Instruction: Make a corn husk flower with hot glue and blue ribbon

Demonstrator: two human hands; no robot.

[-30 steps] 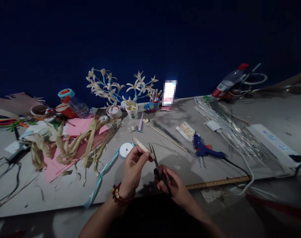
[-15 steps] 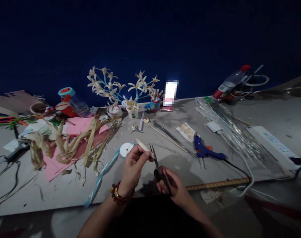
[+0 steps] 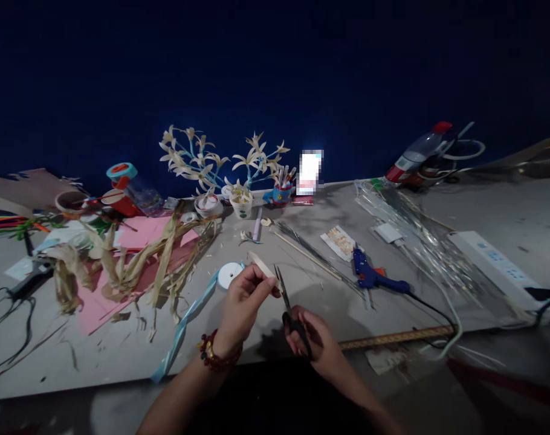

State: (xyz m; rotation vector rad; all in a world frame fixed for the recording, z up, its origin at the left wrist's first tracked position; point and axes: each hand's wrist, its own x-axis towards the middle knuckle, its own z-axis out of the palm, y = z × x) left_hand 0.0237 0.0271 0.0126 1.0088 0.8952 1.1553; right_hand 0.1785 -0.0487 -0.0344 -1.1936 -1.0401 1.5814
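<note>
Between the thumb and fingers of my left hand is a pale strip of corn husk, its tip pointing up and away. My right hand is closed around the black handles of a pair of scissors. The blades are slightly apart and lie right beside the husk strip near my left fingertips; whether they touch it I cannot tell. A spool of light blue ribbon lies just left of my left hand, its ribbon trailing to the table's front edge.
Dried corn husks lie on pink paper at left. Husk flowers stand in small pots at the back. A blue glue gun, wires and a power strip are to the right. A lit phone leans behind.
My hands, the husk strip and the scissors keep nearly the same pose. The whole view has shifted very slightly.
</note>
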